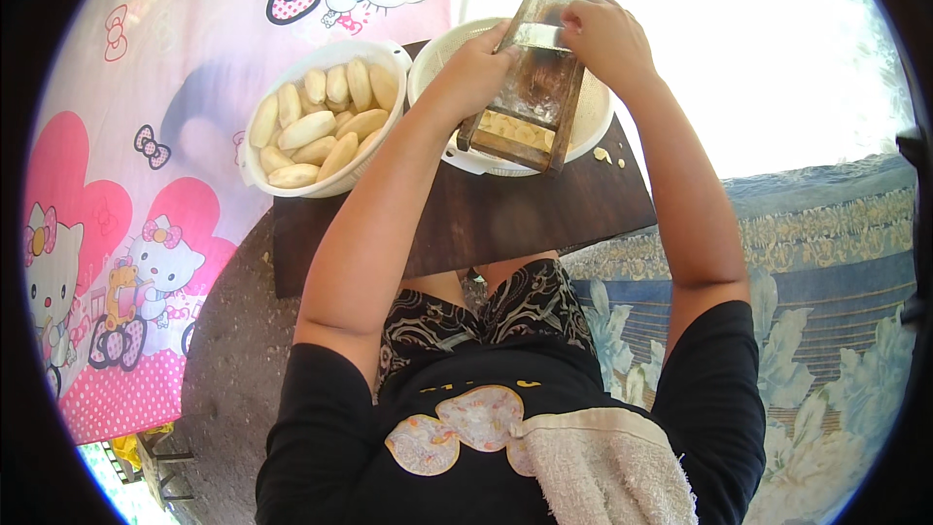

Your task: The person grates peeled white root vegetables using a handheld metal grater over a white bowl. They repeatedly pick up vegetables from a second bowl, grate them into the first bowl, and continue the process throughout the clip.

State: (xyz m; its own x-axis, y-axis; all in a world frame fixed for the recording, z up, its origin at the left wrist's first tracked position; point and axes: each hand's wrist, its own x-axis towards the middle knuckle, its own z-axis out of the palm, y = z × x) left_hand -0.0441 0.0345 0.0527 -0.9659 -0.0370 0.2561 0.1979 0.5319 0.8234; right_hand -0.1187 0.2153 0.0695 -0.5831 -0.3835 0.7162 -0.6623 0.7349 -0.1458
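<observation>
A wooden slicer [550, 78] with a metal blade [537, 36] set across it lies tilted over a white perforated basin [595, 122]. My left hand [472, 76] grips the slicer's left rail. At the blade's right end, my right hand [614, 43] has its fingers curled in and pressed together; whatever they hold is hidden. Pale slices [515, 128] show in the basin through the slicer's lower opening. To the left, several peeled bananas [313, 128] fill a white plastic basket [335, 184].
Both containers stand on a low dark wooden table [544, 206], with small pale scraps [603, 155] at its right. A pink patterned cloth [204, 194] hangs at left, a blue floral cloth [826, 301] lies at right. A beige towel [607, 467] rests on my lap.
</observation>
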